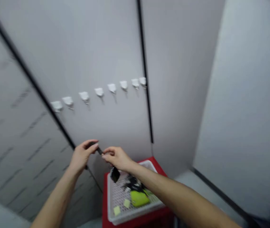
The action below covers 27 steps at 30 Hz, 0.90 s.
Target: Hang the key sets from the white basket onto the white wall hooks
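Note:
My left hand [82, 155] is closed, its thumb and fingers pinching one end of a short dark strap-like piece [99, 150]. At the other end of that piece, my right hand [119, 159] is closed with its fingertips together on it. Below my right hand hangs a small dark squarish object [115, 174] with a pale edge; whether it is joined to the strap-like piece I cannot tell. Both hands are in front of the light wall panel, under a row of white adhesive hooks [99, 92]. Motion blur softens the details.
Below my hands a white perforated basket [109, 202] stands on a red stool or table [104, 202]. In it lie a lime-green pouch-like thing [139, 199], black tangled items [135, 183] and two pale yellow squares [117, 210]. A slotted panel [18, 142] is at the left.

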### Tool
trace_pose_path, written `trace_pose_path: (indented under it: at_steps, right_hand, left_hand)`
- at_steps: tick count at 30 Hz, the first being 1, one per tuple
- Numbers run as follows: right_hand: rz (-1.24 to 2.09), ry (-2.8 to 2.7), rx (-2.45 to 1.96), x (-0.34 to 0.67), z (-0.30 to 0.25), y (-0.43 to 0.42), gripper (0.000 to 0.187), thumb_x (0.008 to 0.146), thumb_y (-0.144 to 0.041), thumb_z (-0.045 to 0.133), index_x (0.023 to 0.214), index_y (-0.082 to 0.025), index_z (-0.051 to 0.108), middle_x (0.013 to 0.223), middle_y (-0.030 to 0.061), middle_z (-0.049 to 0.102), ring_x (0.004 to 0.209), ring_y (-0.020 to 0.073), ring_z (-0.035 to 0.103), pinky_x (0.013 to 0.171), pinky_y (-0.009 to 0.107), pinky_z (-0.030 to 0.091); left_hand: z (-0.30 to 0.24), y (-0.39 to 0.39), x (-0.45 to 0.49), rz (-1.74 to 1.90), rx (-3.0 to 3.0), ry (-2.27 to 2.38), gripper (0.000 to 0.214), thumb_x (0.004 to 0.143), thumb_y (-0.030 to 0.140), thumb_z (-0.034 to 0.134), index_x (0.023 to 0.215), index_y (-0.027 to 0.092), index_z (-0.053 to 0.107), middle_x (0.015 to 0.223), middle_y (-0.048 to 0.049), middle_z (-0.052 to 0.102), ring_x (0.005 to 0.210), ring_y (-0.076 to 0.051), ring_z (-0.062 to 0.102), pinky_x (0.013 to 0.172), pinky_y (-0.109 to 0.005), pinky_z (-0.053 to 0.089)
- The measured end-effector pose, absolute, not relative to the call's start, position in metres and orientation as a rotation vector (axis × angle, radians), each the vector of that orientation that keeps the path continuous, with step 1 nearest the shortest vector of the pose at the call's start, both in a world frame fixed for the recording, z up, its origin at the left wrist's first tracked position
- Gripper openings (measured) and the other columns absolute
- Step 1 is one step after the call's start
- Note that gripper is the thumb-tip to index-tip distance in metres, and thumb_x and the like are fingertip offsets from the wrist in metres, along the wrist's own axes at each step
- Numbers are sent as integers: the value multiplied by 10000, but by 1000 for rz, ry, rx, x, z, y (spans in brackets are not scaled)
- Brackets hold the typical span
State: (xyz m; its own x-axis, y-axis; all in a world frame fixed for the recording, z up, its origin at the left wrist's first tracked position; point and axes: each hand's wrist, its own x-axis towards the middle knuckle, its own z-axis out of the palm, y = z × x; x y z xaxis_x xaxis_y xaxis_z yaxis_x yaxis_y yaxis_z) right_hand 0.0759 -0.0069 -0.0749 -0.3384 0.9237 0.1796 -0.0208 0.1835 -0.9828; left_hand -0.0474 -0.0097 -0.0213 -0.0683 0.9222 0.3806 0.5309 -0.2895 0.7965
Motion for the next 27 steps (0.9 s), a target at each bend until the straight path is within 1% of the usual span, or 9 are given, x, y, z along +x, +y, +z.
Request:
trace_pose_path:
  at_steps: [3, 6, 9, 12, 16, 22, 25, 27]
  right_hand:
    - [1305, -1556, -797, 37, -42, 10, 179, 647, -213, 453, 795, -118, 486, 494, -52, 436, 362, 13, 358, 361, 144, 320]
    - [1273, -1501, -681, 1, -6, 21, 135, 654, -199, 441, 762, -124, 468, 491, -51, 435, 376, 17, 372, 367, 142, 339]
    - [1240, -1471, -619, -26, 24, 32, 109, 657, -199, 436, 739, -130, 457, 497, -47, 440, 391, 19, 388, 372, 139, 351]
    - [1186, -1475, -622, -44, 40, 42, 102, 659, -208, 435, 724, -133, 458, 500, -43, 444, 394, 22, 401, 372, 142, 361]
    - [1120, -1479, -682, -56, 44, 49, 105, 667, -216, 425, 725, -135, 459, 490, -47, 443, 354, 18, 387, 360, 146, 359]
    - [1108, -1589, -899, -59, 32, 53, 133, 699, -229, 370, 736, -135, 457, 491, -45, 439, 306, 25, 375, 320, 154, 310]
    - [1078, -1636, -951, -60, 25, 59, 166, 699, -247, 370, 735, -128, 481, 521, -24, 474, 332, 37, 399, 353, 172, 331]
    - [975, -1669, -986, -55, 19, 62, 186, 687, -251, 391, 752, -119, 505, 590, 10, 523, 408, 55, 448, 424, 189, 366]
  left_hand:
    - [7, 5, -78, 1551, 1590, 1336, 372, 457, 325, 595, 766, 128, 530, 476, 57, 453, 435, -49, 420, 460, -184, 356]
    - [37, 15, -106, 1782, 1416, 1156, 356, 447, 283, 610, 748, 133, 494, 528, 54, 466, 455, -40, 436, 475, -179, 361]
    - [64, 21, -120, 1960, 1336, 1169, 283, 479, 273, 586, 699, 126, 487, 554, 38, 483, 449, -40, 442, 459, -174, 353]
    - [82, 29, -127, 2071, 1315, 1280, 231, 515, 275, 557, 677, 124, 494, 552, 27, 488, 428, -42, 432, 443, -177, 345]
    - [88, 40, -136, 2083, 1437, 1457, 205, 523, 283, 547, 662, 136, 512, 555, 17, 507, 447, -58, 443, 464, -189, 352]
    - [72, 59, -150, 1940, 1549, 1778, 170, 532, 281, 539, 651, 160, 530, 566, 5, 533, 487, -87, 476, 494, -209, 357]
    - [62, 61, -153, 1855, 1589, 1809, 161, 542, 268, 528, 656, 154, 527, 557, 6, 526, 479, -87, 473, 495, -212, 360]
    - [53, 57, -151, 1866, 1602, 1811, 176, 545, 260, 523, 682, 149, 524, 566, 7, 518, 493, -87, 473, 506, -211, 364]
